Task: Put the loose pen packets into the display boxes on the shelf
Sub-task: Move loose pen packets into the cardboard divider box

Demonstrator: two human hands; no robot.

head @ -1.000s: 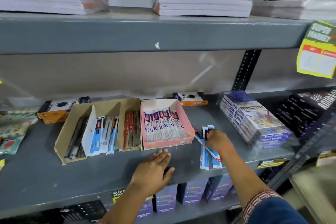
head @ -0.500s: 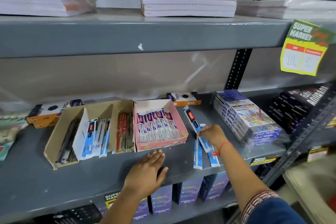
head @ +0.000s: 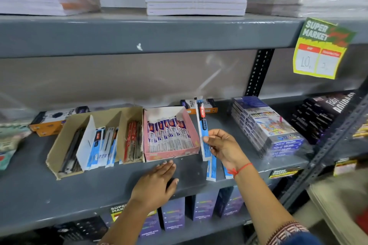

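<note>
The head view is taken up by a grey metal shelf (head: 39, 191). Toward its left end a brown cardboard display box (head: 59, 153) is set at a slant, divided into compartments: dark pens in the leftmost, blue-and-white packets in the middle, red packets in the rightmost. Touching its right side, a pink display box (head: 191, 125) is filled with a row of purple-and-white packets.

In front of the pink box, near the shelf's front edge, the left hand (head: 155, 183) is laid flat on the bare surface, palm down, fingers extended and grasping nothing.

Just right of the pink box, a single blue-and-white pen packet (head: 203, 125) is held nearly upright by its lower end, pinched between the thumb and fingers of the right hand (head: 225, 147); a red thread is worn on that wrist. Beneath the hand, more loose packets (head: 211, 169) lie on the shelf, reaching to its front edge.

Further right, a shrink-wrapped stack of colour-pencil boxes (head: 266, 125) is seen, and dark boxes (head: 322, 113) lie at the right end. A yellow price tag (head: 318, 51) hangs from the upper shelf's front edge.
</note>
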